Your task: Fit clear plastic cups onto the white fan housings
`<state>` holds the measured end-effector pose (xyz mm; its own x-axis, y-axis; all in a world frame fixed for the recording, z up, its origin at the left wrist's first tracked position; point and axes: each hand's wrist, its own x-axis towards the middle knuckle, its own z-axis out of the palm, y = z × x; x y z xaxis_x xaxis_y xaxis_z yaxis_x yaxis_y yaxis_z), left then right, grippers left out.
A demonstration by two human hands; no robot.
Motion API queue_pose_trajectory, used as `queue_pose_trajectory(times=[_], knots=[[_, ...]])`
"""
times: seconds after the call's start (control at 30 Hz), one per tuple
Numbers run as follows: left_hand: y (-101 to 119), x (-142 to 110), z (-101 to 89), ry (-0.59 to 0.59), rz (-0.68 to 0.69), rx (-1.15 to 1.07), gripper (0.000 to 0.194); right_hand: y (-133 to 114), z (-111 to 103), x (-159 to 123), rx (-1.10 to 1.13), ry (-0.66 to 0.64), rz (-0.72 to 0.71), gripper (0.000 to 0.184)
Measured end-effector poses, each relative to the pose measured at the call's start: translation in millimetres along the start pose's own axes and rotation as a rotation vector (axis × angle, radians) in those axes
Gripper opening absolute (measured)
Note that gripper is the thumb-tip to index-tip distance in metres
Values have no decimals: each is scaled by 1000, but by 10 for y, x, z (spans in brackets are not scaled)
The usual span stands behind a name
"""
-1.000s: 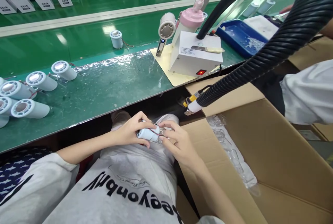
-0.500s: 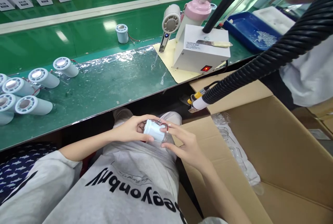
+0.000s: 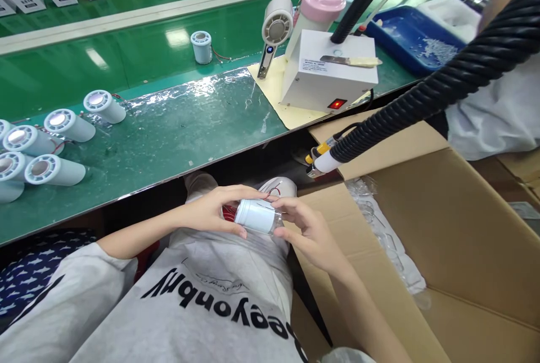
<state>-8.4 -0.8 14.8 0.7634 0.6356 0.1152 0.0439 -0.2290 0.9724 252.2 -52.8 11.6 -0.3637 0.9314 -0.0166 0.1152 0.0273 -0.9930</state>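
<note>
Above my lap, a light blue cylindrical fan housing (image 3: pixel 255 216) lies on its side between both hands. My left hand (image 3: pixel 219 211) is closed round its left end, fingers over the top and thumb below. My right hand (image 3: pixel 306 231) pinches the right end, where clear plastic shows past the blue body. Thin red and black wires (image 3: pixel 275 190) stick up near the right fingertips. On the green bench (image 3: pixel 189 138), several similar fan housings (image 3: pixel 70 125) lie at the left, wires trailing. Another fan housing (image 3: pixel 201 48) stands upright farther back.
A white box-shaped machine (image 3: pixel 333 73) with a lit red switch stands beside a handheld fan (image 3: pixel 275 31) and a pink-lidded bottle (image 3: pixel 318 8). Its black ribbed hose (image 3: pixel 422 104) hangs over an open cardboard box (image 3: pixel 472 239). Behind are a blue tray (image 3: pixel 405 36) and another person's arm.
The fan housing has turned in my hands; more of its side and the clear plastic end now show. My right fingers have shifted slightly right, and the wires now point upward.
</note>
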Motion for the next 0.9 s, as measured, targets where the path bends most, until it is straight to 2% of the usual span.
queue_pose_trajectory(times=[0.43,0.7,0.9], knots=[[-18,-36,-25,-15,78,72,78,25,63,64,326,-1,201,42],[-27,-41,-24,-19,109,87,78,80,155,87,511,13,355,53],[-29,-52,-21,-21,136,104,81,80,194,82,596,32,393,58]])
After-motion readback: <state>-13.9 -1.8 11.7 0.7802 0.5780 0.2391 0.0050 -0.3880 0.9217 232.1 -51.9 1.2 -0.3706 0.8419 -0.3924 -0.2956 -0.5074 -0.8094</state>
